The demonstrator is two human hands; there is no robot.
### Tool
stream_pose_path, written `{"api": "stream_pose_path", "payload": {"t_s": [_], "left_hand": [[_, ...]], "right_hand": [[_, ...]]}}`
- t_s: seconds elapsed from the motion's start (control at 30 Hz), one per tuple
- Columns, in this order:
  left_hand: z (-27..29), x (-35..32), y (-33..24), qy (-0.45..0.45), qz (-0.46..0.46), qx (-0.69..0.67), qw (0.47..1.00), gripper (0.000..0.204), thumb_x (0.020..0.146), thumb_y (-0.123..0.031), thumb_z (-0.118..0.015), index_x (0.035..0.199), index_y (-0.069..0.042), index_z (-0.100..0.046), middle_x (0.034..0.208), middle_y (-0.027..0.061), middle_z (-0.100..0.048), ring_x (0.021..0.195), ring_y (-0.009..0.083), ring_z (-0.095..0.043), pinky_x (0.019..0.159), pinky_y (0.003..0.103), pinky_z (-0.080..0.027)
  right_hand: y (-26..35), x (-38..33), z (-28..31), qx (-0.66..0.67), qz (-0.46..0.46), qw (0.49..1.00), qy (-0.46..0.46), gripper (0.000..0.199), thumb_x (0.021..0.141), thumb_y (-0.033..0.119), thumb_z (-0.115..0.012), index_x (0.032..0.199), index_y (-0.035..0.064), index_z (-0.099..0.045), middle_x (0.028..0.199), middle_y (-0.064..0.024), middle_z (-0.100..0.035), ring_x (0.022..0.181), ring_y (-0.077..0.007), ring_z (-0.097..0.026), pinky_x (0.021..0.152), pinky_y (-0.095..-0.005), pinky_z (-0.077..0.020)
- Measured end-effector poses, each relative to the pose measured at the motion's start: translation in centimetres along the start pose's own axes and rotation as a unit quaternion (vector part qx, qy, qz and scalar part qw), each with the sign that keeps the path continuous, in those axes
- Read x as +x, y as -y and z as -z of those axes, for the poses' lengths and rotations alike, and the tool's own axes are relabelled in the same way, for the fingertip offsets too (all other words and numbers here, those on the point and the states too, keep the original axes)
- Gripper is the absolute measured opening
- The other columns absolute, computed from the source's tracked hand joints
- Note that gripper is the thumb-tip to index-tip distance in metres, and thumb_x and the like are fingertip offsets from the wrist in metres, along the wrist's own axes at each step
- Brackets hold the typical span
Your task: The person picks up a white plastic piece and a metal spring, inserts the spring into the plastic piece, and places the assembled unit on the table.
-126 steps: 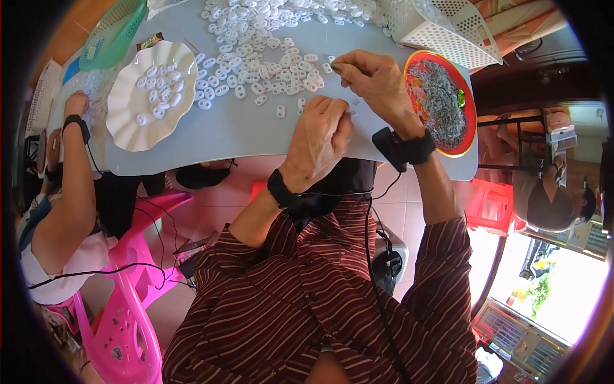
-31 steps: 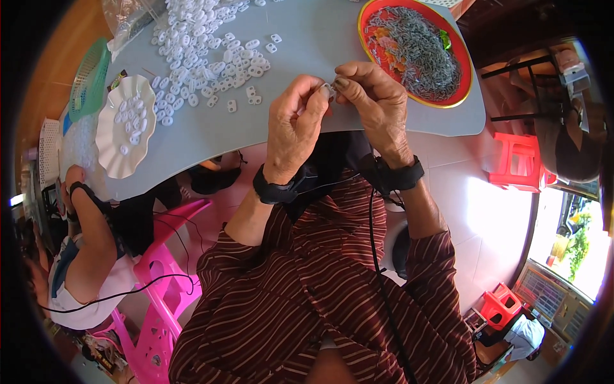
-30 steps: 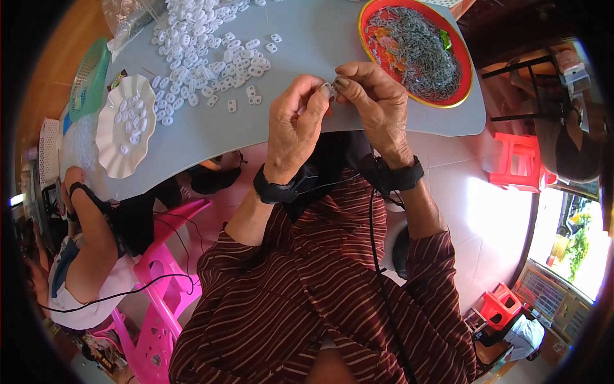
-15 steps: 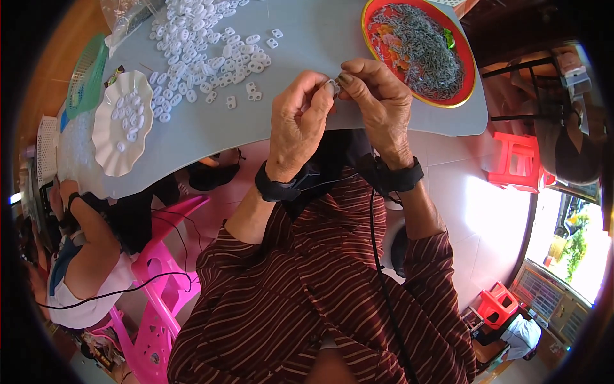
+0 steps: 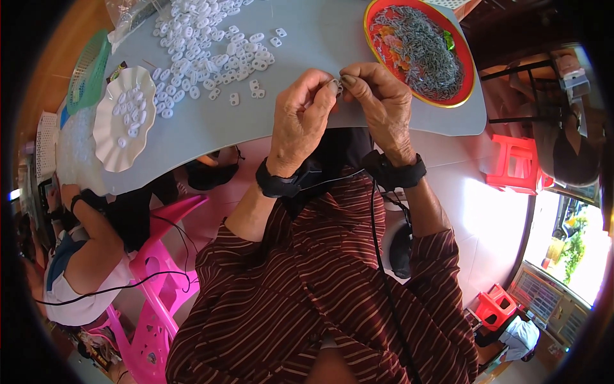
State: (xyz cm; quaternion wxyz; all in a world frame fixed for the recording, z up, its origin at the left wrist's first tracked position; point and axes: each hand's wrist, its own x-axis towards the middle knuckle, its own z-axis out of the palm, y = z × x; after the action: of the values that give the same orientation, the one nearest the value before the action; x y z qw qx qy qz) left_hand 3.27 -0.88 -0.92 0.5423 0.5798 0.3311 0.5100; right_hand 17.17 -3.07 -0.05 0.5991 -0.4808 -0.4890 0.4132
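Observation:
Above the table's near edge, my left hand [image 5: 303, 121] and my right hand [image 5: 380, 105] meet fingertip to fingertip. A small white plastic piece with holes [image 5: 339, 89] shows at the left thumb tip, pinched by that hand. My right thumb and forefinger are pressed together beside it; whatever they hold is too small and covered to tell. Beyond the hands lies a pile of white oval two-holed plastic pieces [image 5: 198, 61]. To the right, a red oval tray with a gold rim [image 5: 472, 70] holds a heap of short grey metal pins [image 5: 419, 57].
On the left stand a cream scalloped dish [image 5: 105, 144] with several white pieces and a green mesh basket [image 5: 88, 70]. The grey table [image 5: 211, 131] curves before me. Another person's arm [image 5: 96, 230] is at the left, near a pink chair [image 5: 153, 301]. Red stools [image 5: 511, 163] stand rightward.
The fingertips have shifted slightly against each other, and more of the white piece shows between them. The table's contents sit slightly differently in view; the hands remain together.

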Motion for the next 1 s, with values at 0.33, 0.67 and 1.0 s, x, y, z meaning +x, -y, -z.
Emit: {"api": "stream_pose_path", "payload": {"t_s": [0.33,0.67,1.0], "left_hand": [[0.3,0.0,-0.3,0.03,-0.007,0.016,0.999,0.017,0.092,-0.015,-0.056,0.086,0.0,-0.055,0.063,-0.0026,-0.048,0.057,0.0025,-0.04,0.05,0.02,-0.035],[0.1,0.0,0.4,0.025,-0.029,0.007,0.999,0.016,0.093,-0.015,-0.055,0.088,0.0,-0.056,0.064,-0.0029,-0.048,0.056,0.0024,-0.04,0.049,0.019,-0.035],[0.5,-0.6,-0.6,0.031,0.022,-0.018,0.999,0.013,0.092,-0.012,-0.056,0.088,0.0,-0.056,0.066,-0.0031,-0.049,0.059,0.0016,-0.041,0.051,0.018,-0.035]], "right_hand": [[0.7,0.0,0.1,-0.086,-0.008,0.996,0.009,0.015,0.088,0.013,-0.066,0.083,-0.0012,-0.061,0.07,-0.0001,-0.06,0.065,-0.0061,-0.052,0.06,-0.0209,-0.0445],[1.0,-0.1,-0.5,-0.176,0.053,0.983,-0.018,0.019,0.088,0.016,-0.066,0.081,-0.0008,-0.06,0.067,-0.0018,-0.06,0.061,-0.0057,-0.051,0.056,-0.0216,-0.0429],[0.8,-0.4,0.2,-0.083,0.008,0.996,0.033,0.018,0.091,0.018,-0.063,0.088,0.0008,-0.063,0.067,0.0028,-0.056,0.062,-0.004,-0.047,0.056,-0.0194,-0.0397]]}}
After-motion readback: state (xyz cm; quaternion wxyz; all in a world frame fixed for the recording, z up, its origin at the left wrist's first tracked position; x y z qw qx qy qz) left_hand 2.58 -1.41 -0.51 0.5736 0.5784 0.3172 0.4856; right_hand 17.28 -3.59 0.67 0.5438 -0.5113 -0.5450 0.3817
